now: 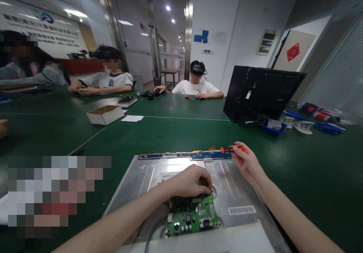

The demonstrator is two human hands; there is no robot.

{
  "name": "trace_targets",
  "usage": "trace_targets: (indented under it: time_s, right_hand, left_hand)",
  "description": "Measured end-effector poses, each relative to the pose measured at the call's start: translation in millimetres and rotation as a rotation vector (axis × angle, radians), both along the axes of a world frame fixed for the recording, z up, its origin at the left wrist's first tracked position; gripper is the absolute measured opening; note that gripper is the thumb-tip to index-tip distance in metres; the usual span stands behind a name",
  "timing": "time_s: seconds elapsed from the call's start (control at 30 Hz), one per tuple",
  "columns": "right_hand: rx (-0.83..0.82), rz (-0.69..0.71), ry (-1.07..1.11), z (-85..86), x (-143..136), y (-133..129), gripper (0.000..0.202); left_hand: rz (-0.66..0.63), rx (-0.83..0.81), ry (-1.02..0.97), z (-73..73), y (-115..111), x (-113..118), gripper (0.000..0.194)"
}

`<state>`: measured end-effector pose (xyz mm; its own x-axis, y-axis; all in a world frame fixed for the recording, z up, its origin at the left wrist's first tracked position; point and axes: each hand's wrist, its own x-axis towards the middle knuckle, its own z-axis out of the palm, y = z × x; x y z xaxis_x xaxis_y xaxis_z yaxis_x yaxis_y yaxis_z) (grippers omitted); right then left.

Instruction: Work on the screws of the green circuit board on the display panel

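Note:
My left hand reaches over the top edge of a green circuit board, its thumb and fingers pinched together at the board's upper right corner. Whatever lies between those fingertips is too small or hidden to make out. An orange and black screwdriver is held in my right hand, its thin shaft pointing left above a blue circuit strip. Both boards sit on a silver metal display panel, which has a barcode label at right. A pale sheet covers the panel's near part.
The panel rests on a green table. A black monitor stands at back right, beside a blue tray. An open cardboard box and white paper lie at back left. Several people sit around the table, one close at left.

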<state>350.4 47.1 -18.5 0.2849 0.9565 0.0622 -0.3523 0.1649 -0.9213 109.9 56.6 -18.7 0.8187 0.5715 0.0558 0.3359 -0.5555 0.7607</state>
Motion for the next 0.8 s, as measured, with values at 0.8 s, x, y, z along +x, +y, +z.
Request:
trace_targets:
  time_s: [0.8]
  right_hand:
    - [0.654,-0.240,-0.973,7.9,-51,-54,0.040]
  left_hand:
    - [-0.041,-0.092,-0.011,-1.6,7,-1,0.011]
